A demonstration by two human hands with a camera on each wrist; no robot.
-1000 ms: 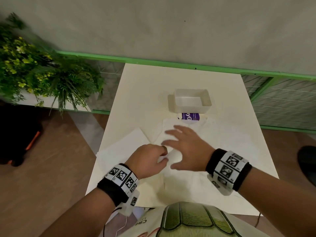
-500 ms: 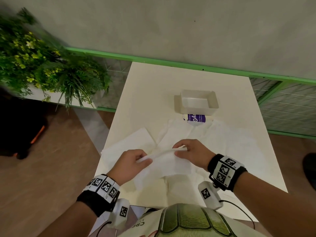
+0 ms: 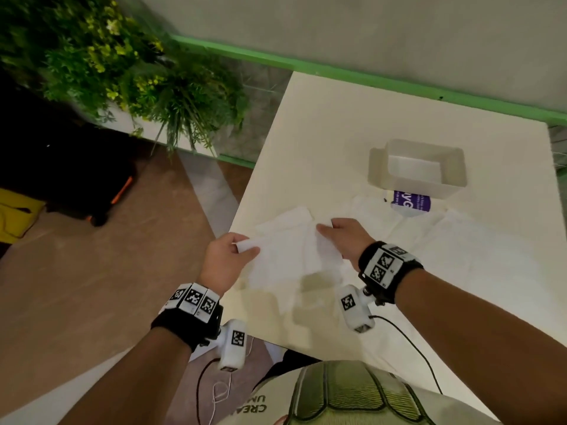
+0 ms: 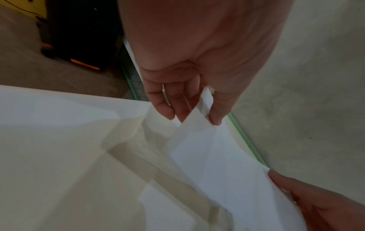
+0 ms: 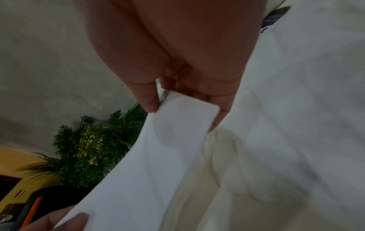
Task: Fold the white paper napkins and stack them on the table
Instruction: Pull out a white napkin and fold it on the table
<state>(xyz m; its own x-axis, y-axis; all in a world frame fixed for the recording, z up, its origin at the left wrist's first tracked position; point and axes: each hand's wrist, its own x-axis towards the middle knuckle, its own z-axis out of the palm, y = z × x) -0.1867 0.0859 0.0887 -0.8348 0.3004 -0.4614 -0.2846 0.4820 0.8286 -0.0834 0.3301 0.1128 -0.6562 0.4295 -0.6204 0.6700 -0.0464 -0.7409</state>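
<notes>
The left hand [image 3: 225,260] pinches one corner of a white napkin [image 3: 288,256] between thumb and fingers; the right hand [image 3: 345,237] pinches the opposite corner, holding it lifted above the table [image 3: 322,133]. More napkins [image 3: 460,240] lie spread beneath, near a white tray [image 3: 425,187].

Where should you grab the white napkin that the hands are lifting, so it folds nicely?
Probably by its two upper corners, one from each side, as here: the left hand pinches one corner of the napkin between thumb and fingers, and the right hand pinches the other. The sheet is thin and limp, so held corners keep that edge straight while the rest hangs over the table.
</notes>
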